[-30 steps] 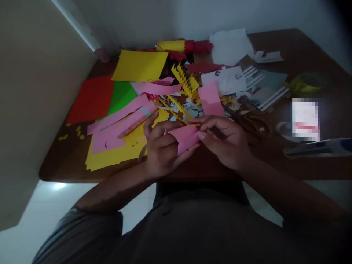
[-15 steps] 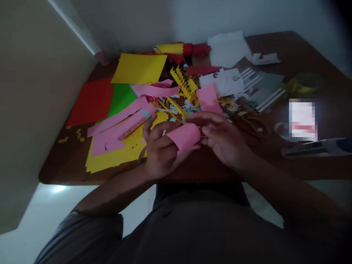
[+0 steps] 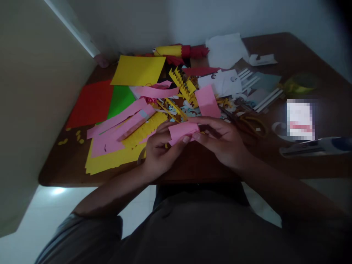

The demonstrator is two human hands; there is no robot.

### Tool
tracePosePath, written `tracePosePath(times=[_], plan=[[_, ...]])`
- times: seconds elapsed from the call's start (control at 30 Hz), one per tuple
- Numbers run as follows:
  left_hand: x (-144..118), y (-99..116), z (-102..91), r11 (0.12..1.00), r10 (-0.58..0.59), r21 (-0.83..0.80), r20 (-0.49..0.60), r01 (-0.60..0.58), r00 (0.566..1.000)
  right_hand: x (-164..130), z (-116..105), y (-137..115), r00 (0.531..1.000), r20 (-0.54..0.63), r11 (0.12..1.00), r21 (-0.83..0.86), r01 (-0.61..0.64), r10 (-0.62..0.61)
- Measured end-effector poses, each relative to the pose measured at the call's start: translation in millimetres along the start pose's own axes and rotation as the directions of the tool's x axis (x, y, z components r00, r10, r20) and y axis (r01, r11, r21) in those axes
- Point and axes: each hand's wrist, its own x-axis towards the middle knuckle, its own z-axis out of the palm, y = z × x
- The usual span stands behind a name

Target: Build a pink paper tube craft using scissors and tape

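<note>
Pink paper piece (image 3: pixel 181 132): one, small, curved over; held in both hands above the near part of the worktop (image 3: pixel 209 168).
Left hand (image 3: pixel 159 150): fingers clamped on the pink paper piece, thumb along its near side; the others partly hidden behind it.
Right hand (image 3: pixel 227 141): thumb and fingers at the piece's right end, pinching it; fingertips partly hidden.
Sheets, left: red sheet (image 3: pixel 89 104), green sheet (image 3: pixel 121 99) partly covered, yellow sheet (image 3: pixel 139 69) overlapping its upper end.
Pink strips (image 3: pixel 139 119): lying across yellow paper (image 3: pixel 110 167), left of the hands.
Centre: toothed yellow strip (image 3: pixel 183 88) among scraps; flat pink rectangle (image 3: pixel 207 101) just beyond the hands.
Scissors (image 3: pixel 255 126): yellow-handled, beside the right hand.
Far edge: yellow-and-red tube (image 3: pixel 170 50), near white sheet (image 3: pixel 227 51).
</note>
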Motion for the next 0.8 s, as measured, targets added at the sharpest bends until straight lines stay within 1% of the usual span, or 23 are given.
tracePosePath(times=[0.07,0.13,0.2,0.3,0.37,0.43,0.5,0.57,0.67,0.8], plan=[[-1,2,1.5,0.984,-0.158,-0.082,-0.022,0.155,0.987,-2,0,1,0.999,-0.006,0.999,-0.016,0.032,-0.032],[-2,1,1.8,0.952,-0.275,-0.151,-0.040,0.266,0.961,-4,1,3,0.998,-0.008,0.998,-0.038,0.054,-0.054],[-3,-4,1.5,0.917,-0.351,-0.222,-0.052,0.332,0.935,-7,1,6,0.997,-0.004,0.994,-0.079,0.070,-0.071],[-3,-10,1.5,0.859,-0.418,-0.341,-0.039,0.381,0.907,-9,2,8,0.992,0.001,0.974,-0.192,0.122,-0.124],[-2,-12,2.1,0.815,-0.446,-0.404,0.018,0.414,0.895,-8,1,8,0.982,0.005,0.935,-0.304,0.181,-0.189],[0,-10,3.1,0.779,-0.450,-0.448,0.087,0.438,0.889,-7,1,7,0.961,0.030,0.875,-0.407,0.263,-0.275],[2,-8,4.1,0.748,-0.448,-0.482,0.140,0.456,0.883,-5,0,6,0.941,0.066,0.826,-0.461,0.325,-0.333],[4,-5,5.0,0.710,-0.457,-0.521,0.171,0.474,0.873,-4,0,5,0.933,0.091,0.807,-0.478,0.347,-0.347],[6,-5,6.0,0.648,-0.479,-0.566,0.217,0.509,0.851,-3,0,3,0.942,0.094,0.814,-0.482,0.325,-0.321],[10,-7,7.2,0.614,-0.455,-0.581,0.293,0.534,0.841,-3,-1,2,0.942,0.081,0.810,-0.489,0.324,-0.327]])
